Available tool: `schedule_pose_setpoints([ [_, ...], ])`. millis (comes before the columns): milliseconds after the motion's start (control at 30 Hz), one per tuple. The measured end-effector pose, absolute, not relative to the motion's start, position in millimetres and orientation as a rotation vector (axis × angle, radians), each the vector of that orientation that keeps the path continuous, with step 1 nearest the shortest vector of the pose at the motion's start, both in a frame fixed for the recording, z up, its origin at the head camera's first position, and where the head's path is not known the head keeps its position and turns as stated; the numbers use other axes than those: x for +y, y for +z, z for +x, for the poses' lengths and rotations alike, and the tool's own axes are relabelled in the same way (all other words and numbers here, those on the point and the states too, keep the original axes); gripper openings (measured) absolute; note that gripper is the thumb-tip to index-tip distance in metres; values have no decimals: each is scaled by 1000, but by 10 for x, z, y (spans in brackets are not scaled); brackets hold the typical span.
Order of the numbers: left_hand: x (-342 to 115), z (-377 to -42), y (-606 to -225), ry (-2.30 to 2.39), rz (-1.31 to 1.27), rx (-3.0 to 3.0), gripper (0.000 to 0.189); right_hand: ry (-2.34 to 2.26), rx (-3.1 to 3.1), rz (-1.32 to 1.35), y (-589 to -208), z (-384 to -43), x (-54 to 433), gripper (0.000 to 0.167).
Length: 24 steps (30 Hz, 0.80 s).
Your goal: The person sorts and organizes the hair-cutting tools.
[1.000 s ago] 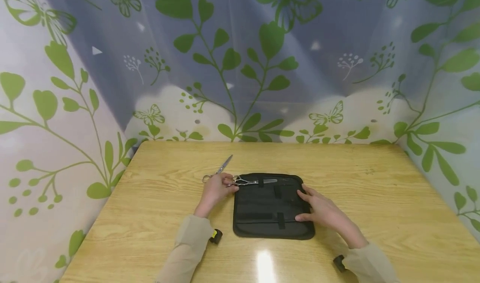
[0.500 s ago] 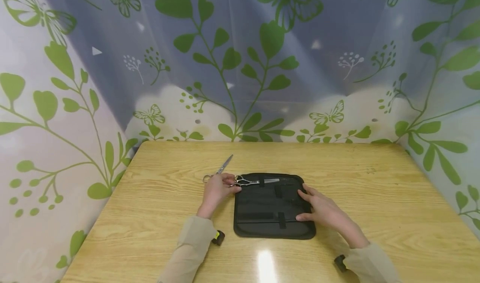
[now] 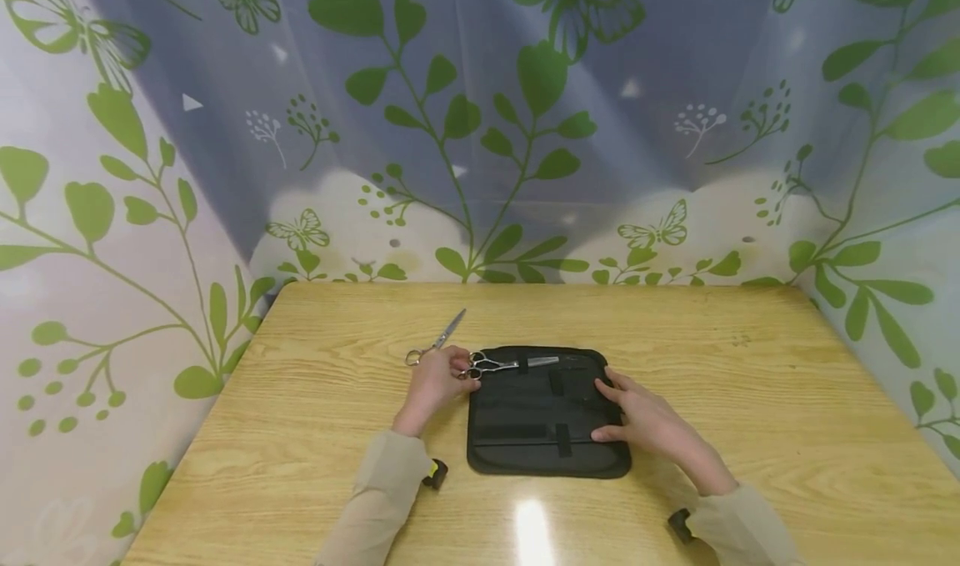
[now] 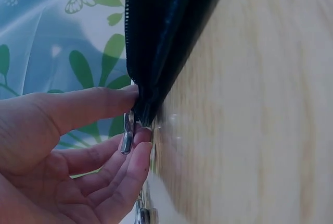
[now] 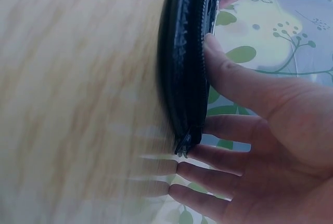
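Note:
A pair of silver scissors [image 3: 498, 365] lies across the top of a black zip case [image 3: 517, 416], its blade under a small black strap. My left hand [image 3: 433, 383] holds the ring handles at the case's upper left. In the left wrist view the thumb [image 4: 104, 101] touches the case corner, with curled fingers around a metal handle part [image 4: 127, 133]. My right hand [image 3: 648, 420] rests on the case's right edge. Its thumb presses the zipped rim [image 5: 204, 21], while its straight fingers touch the side. A second pair of scissors [image 3: 448, 331] lies just beyond my left hand, partly hidden.
The case rests on a wood-grain table [image 3: 337, 324]. Behind it hangs a curtain [image 3: 480, 157] printed with green leaves and butterflies. A dark strap [image 3: 564, 439] and a slim pocket run along the lower part of the case.
The scissors on the case have slid slightly right, deeper under the strap. My left thumb has shifted lower, and the lower ring now shows. My right hand has stayed put.

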<state>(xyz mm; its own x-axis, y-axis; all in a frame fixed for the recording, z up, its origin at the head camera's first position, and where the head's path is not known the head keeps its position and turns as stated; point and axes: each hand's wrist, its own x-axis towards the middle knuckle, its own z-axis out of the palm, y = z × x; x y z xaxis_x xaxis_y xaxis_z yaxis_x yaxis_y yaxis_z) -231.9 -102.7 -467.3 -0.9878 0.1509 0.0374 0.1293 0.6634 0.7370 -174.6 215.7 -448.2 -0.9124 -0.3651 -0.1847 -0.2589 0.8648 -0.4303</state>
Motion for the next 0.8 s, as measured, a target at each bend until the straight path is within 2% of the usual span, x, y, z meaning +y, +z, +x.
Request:
schedule_pose_setpoints([
  [267,-1035,-2322,-4673,1272,257,2850,41,-592,2778,-483,-4506,-1755,2156,91],
  [800,-1028,-2361,-4669,1265,229,2813,41,-567,2781,-461,-4488,-1765,2155,92],
])
